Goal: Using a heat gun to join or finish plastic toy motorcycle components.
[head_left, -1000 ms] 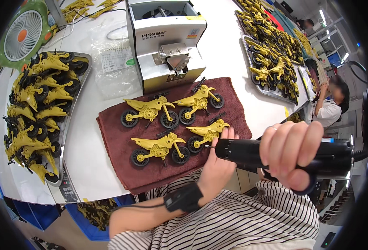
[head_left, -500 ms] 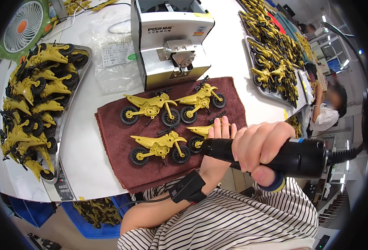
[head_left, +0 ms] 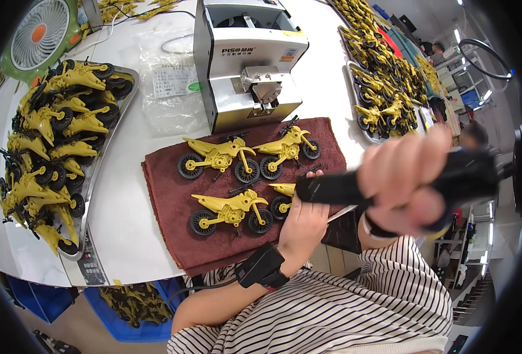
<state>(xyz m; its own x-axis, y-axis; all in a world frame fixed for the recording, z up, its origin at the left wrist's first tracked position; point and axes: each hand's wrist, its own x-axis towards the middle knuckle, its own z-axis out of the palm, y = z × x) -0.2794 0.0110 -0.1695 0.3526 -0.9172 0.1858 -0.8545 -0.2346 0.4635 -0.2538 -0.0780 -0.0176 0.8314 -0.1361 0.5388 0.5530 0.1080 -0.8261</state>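
Note:
My right hand (head_left: 400,174), blurred by motion, is wrapped round a black electric screwdriver (head_left: 332,190) whose shaft points left over the towel. Beneath that tool lies my left hand (head_left: 304,227), fingers stretched forward over a partly hidden yellow toy motorcycle (head_left: 280,206); the driver covers much of the fingers, with fingertips showing beyond it. Three more toy motorcycles lie on their sides on the brown towel (head_left: 172,236): one at the upper left (head_left: 217,154), one at the upper right (head_left: 287,144) and one at the lower left (head_left: 228,209).
A silver screw-feeding machine (head_left: 255,53) stands behind the towel. Trays heaped with toy motorcycles flank it, the left tray (head_left: 110,138) and the right tray (head_left: 351,88). A green fan (head_left: 39,35) and a plastic bag (head_left: 169,88) sit on the table. A blue bin (head_left: 110,321) is below.
My right hand has swung right and up with the screwdriver. My left hand has shifted slightly down, staying by the same motorcycle. The whole view has moved a little.

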